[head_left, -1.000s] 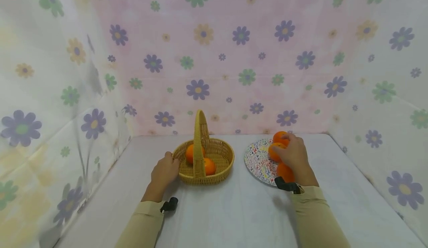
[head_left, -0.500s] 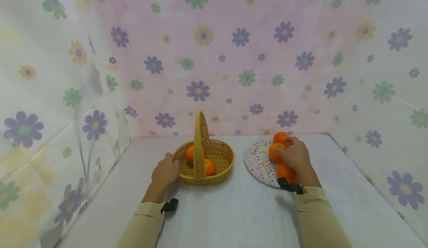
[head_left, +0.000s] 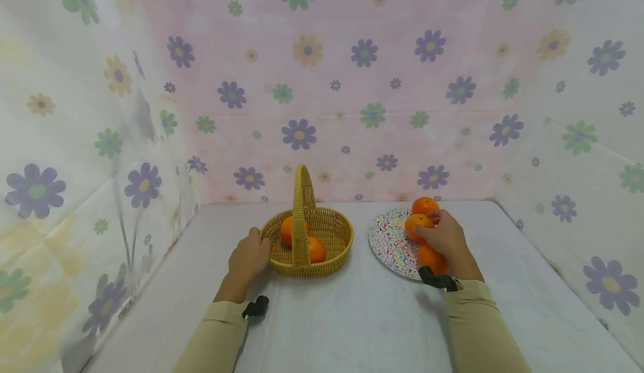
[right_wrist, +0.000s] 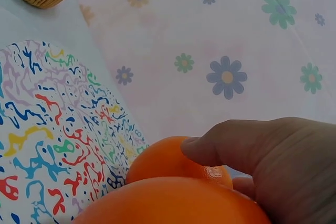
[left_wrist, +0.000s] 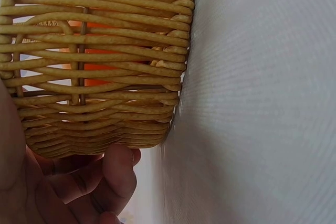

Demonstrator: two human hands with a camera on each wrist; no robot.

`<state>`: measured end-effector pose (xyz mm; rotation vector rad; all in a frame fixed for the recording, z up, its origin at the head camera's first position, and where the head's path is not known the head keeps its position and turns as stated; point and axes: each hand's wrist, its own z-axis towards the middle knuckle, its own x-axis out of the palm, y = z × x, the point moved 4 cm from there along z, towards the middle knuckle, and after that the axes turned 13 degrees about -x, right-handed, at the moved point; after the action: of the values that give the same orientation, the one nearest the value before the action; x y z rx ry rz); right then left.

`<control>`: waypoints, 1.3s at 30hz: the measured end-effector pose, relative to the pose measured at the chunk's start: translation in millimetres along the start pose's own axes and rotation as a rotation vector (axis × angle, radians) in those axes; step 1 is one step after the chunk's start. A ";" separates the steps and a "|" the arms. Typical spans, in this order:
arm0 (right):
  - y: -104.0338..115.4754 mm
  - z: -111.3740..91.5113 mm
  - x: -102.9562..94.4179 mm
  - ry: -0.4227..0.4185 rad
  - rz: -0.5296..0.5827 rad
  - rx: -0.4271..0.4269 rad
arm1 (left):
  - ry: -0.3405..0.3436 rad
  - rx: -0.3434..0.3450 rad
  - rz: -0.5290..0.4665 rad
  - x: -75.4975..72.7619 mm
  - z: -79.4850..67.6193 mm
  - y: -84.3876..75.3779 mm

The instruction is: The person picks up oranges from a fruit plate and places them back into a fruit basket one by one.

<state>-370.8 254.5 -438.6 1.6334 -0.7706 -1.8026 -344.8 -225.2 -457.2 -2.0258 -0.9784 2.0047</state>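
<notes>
A wicker basket (head_left: 334,267) with a tall arched handle holds two oranges, one orange (head_left: 316,249) in front and another orange (head_left: 285,230) behind it. My left hand (head_left: 250,256) grips the basket's left rim; in the left wrist view its curled fingers (left_wrist: 118,169) touch the woven side. On a speckled plate (head_left: 389,244) three oranges lie in a row. The thumb and fingers of my right hand (head_left: 448,236) hold the middle orange (head_left: 417,227). Behind it sits the far orange (head_left: 425,205), and the near orange (head_left: 431,258) lies partly under my wrist.
A white cloth covers the table (head_left: 347,328). Flower-patterned sheets (head_left: 342,82) hang at the back and both sides. A strip of bare tabletop separates the basket from the plate. Dark wrist cameras (head_left: 256,307) are worn at both cuffs.
The right hand's fingers have come slightly lower around the middle orange, and the far orange shows a little more. The left hand and the basket have stayed in place.
</notes>
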 end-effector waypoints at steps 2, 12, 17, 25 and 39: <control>0.2 -1.0 0.8 0.010 -0.003 -0.005 | -0.004 0.002 0.000 -0.5 -0.1 -0.4; 0.9 -1.1 2.0 0.021 0.008 0.050 | -0.006 0.004 0.001 -0.3 0.0 -0.4; 0.9 -0.9 2.9 0.035 -0.014 0.055 | -0.004 -0.004 0.002 -0.7 -1.4 -1.0; 2.8 -2.2 3.4 0.054 -0.029 0.023 | 0.004 -0.003 0.004 -1.8 -2.4 -1.3; 1.7 -0.5 1.3 0.021 -0.045 0.025 | 0.009 -0.014 0.008 -1.2 -0.7 -0.3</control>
<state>-370.3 252.4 -438.2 1.6958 -0.7562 -1.8101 -344.2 -225.3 -456.0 -2.0468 -0.9875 1.9966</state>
